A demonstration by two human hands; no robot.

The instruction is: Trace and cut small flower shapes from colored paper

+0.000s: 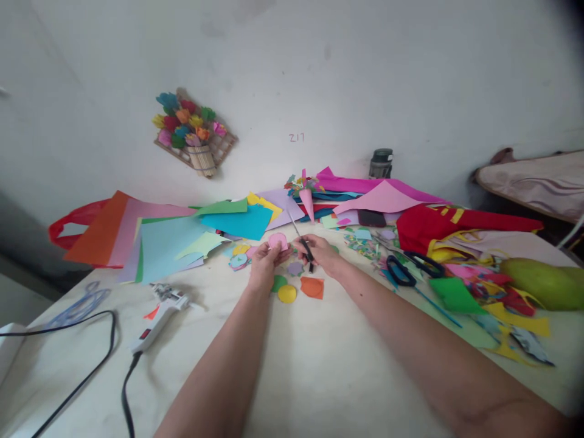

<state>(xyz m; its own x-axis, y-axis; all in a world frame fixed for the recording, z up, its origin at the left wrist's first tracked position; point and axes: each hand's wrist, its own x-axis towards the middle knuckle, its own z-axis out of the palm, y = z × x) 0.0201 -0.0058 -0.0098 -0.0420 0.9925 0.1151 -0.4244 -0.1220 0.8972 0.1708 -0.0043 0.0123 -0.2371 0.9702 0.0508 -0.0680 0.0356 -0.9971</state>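
Head view: L hand (266, 260) pinching pink paper (277, 241) over mid table (292, 377); R hand (320, 252) gripping scissors (306, 248), blades pointing far, just R of paper. Lilac piece (295, 268) nr both hands. Green circle (278, 282), yellow circle (287, 294) + orange piece (312, 288) on near side. Glue gun (159, 319) well L, w/ cord; dark-handled scissors (413, 281) well R, nr green scrap (456, 295).

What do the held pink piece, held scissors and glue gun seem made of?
Pink piece: paper or perhaps foam sheet, matte, thin and flat.
Scissors: likely metal blades, slender, greyish; dark handles, perhaps plastic.
Glue gun: probably hard plastic, smooth, white, moulded-looking.
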